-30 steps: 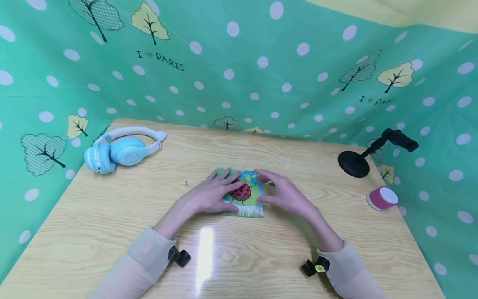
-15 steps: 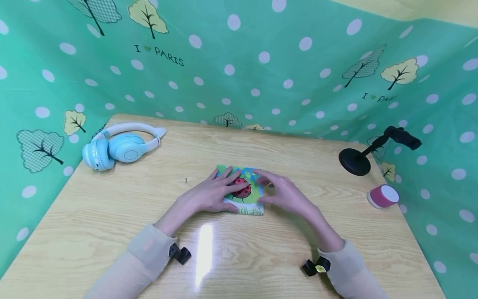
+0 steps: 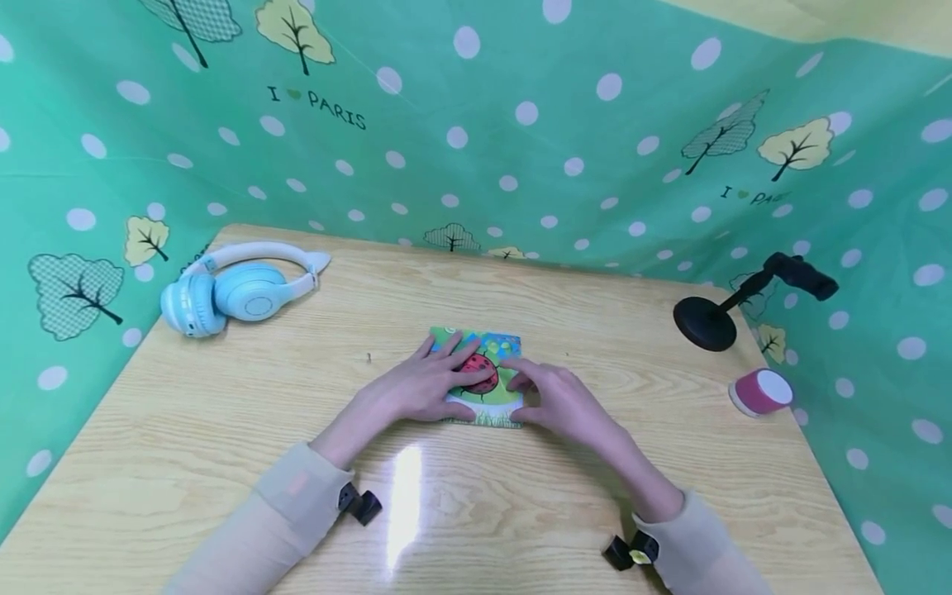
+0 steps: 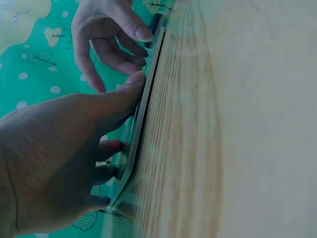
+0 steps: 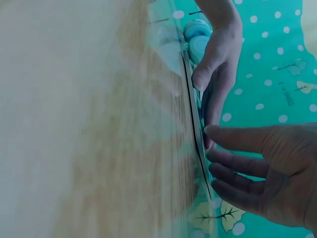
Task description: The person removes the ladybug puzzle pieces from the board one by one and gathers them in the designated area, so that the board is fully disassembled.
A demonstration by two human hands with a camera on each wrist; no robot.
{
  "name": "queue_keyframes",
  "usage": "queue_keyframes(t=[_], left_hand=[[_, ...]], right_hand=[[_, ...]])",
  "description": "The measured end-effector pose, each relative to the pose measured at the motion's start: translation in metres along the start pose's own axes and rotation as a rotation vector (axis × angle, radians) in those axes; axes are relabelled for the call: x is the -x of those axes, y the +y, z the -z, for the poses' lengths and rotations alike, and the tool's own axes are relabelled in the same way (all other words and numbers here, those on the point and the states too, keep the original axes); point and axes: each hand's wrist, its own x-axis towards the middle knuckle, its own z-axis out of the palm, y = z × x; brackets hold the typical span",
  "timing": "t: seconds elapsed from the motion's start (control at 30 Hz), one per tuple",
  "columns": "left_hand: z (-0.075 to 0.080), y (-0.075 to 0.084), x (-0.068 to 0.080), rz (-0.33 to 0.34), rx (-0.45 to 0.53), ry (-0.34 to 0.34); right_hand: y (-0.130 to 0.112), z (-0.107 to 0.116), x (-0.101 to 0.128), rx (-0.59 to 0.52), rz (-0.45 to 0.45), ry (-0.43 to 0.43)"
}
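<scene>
Wooden table [image 3: 223, 430], flat fingers [image 3: 454, 351] on ladybird card [image 3: 487, 382]
</scene>
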Motion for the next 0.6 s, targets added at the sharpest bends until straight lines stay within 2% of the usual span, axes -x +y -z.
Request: queue_keyframes(t=[0.2, 0.6], left_hand=[[0.002, 0.001, -0.002, 0.021, -0.006, -0.023], [0.007, 0.004, -0.002, 0.045, -0.03, -0.042]], right_hand=[[-0.005, -0.002, 0.002, 0.034, -0.046, 0.041], [-0.016, -0.006, 0.003, 0.134, -0.062, 0.081]])
